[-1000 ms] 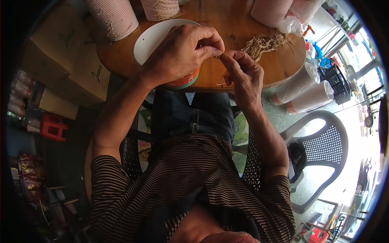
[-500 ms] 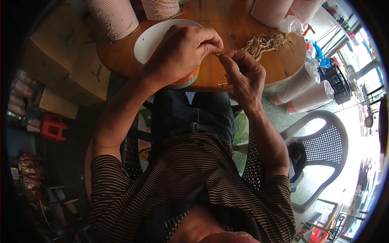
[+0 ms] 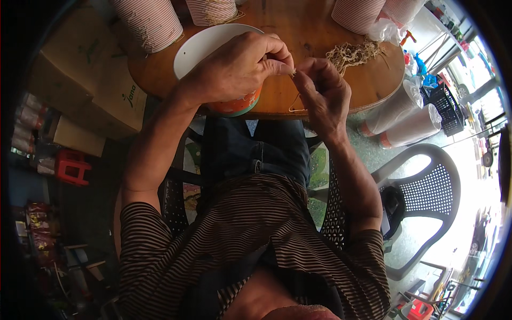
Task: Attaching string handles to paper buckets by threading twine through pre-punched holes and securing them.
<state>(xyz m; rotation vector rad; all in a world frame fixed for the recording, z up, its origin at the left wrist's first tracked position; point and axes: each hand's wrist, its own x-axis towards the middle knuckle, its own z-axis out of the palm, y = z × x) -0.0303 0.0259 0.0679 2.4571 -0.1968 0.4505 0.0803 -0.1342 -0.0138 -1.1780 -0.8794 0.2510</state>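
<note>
A round brown wooden table (image 3: 314, 32) carries a white round bowl with an orange side (image 3: 200, 45) and a loose pile of pale thin strands (image 3: 352, 53). Over the bowl, the left hand (image 3: 234, 69) meets the right hand (image 3: 320, 96), both with fingertips pinched together on one thin pale strand (image 3: 293, 73) between them, above the table's near edge.

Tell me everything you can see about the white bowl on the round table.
The white bowl is round and shallow-rimmed, smooth and plastic-looking, with an orange band on its outer wall near the table edge. It stands upright on the wooden table, close to the person's side. The left hand lies over its right part, hiding much of the inside; the visible part looks empty. Striped cup stacks stand behind it.
</note>
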